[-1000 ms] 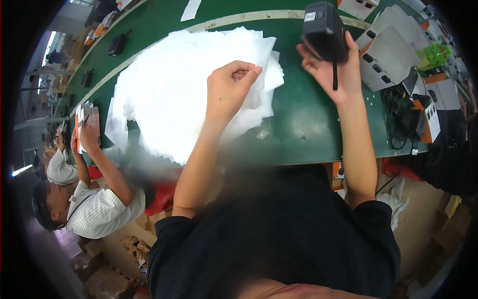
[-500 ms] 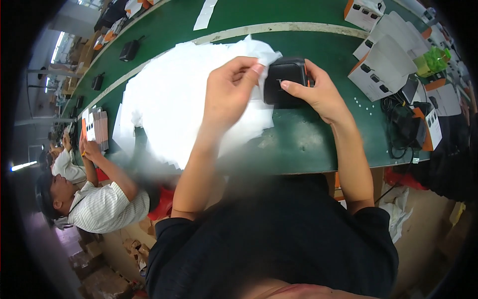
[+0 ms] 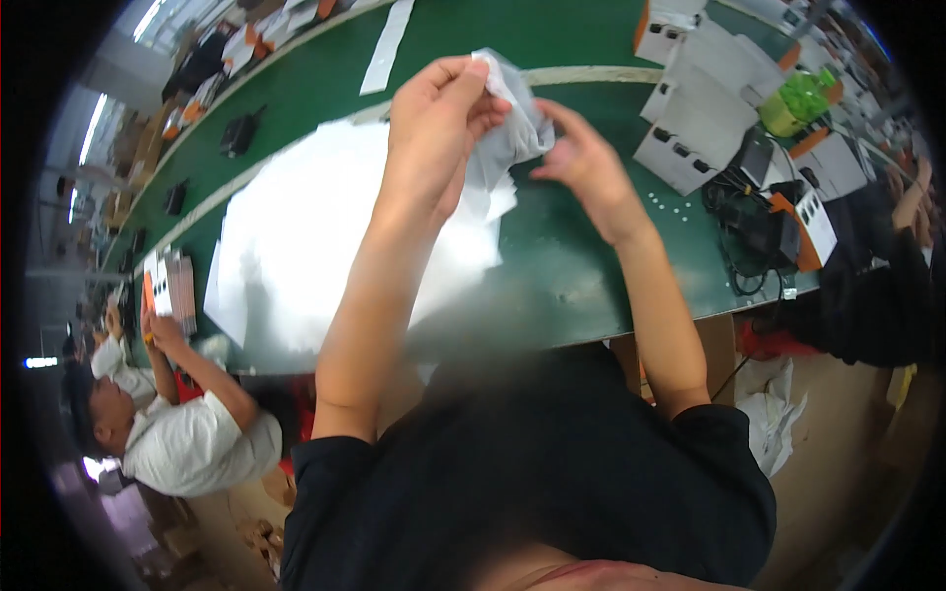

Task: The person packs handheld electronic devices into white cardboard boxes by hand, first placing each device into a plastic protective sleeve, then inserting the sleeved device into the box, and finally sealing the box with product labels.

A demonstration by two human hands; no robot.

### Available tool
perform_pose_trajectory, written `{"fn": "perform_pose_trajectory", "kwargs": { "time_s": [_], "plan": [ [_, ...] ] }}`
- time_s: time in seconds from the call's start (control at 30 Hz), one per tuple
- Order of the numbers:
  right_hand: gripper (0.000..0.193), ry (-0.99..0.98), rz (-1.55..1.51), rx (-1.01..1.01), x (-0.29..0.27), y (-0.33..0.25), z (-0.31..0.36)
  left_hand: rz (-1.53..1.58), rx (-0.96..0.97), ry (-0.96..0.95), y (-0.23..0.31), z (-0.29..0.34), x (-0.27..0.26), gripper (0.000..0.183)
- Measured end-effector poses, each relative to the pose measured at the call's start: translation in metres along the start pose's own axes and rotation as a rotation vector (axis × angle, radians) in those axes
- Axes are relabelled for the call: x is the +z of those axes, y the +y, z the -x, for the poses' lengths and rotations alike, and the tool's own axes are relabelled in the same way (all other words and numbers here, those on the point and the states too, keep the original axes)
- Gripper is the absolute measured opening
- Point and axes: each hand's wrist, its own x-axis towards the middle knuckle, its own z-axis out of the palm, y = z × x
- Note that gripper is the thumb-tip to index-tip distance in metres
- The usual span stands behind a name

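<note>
My left hand (image 3: 443,113) pinches the upper edge of a translucent white bag (image 3: 517,123), held up over the far side of the green table (image 3: 562,266). The bag looks greyish and bulges at its right end; the black boxy device is not seen bare, and I cannot make out for sure that it is inside. My right hand (image 3: 588,172), a little blurred, is just right of the bag with its fingers apart. Below and left of my left hand spreads a pile of thin white bags or sheets (image 3: 305,227).
White-and-orange cartons (image 3: 695,128) stand at the right, near a green translucent bottle (image 3: 793,103) and black cables (image 3: 729,222). Small black devices (image 3: 237,135) lie at the left. A co-worker (image 3: 187,433) at the left handles a stack of flat boxes (image 3: 175,291).
The black device that my right hand held is no longer visible bare. My right hand has come off it, and the bag in my left hand is now raised and bulging. The view has shifted slightly.
</note>
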Motion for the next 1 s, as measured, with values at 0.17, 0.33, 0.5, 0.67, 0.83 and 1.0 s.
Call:
{"fn": "perform_pose_trajectory", "kwargs": {
  "time_s": [0.17, 0.33, 0.5, 0.67, 0.83, 1.0],
  "plan": [
    [0.072, 0.161, 0.546, -0.196, 0.023, -0.032, 0.020, -0.307, -0.014, -0.432, 0.022, 0.031, 0.046, 0.018],
    [0.057, 0.404, 0.437, -0.266, -0.013, -0.078, 0.078, -0.297, 0.112, -0.380, 0.010, 0.003, 0.059, 0.024],
    [0.040, 0.536, 0.700, -0.495, -0.066, -0.118, 0.058, -0.673, 0.322, -0.175, -0.118, -0.052, 0.109, 0.043],
    [0.045, 0.372, 1.468, -0.476, -0.107, -0.119, 0.042, -0.689, 0.363, -0.109, -0.135, -0.051, 0.117, 0.016],
    [0.045, 0.242, 1.603, -0.396, -0.086, -0.137, 0.042, -0.701, 0.380, -0.039, -0.120, -0.036, 0.084, 0.018],
    [0.038, 0.107, 1.654, -0.303, -0.072, -0.147, 0.035, -0.655, 0.161, -0.098, -0.085, -0.024, 0.068, 0.018]
  ]
}}
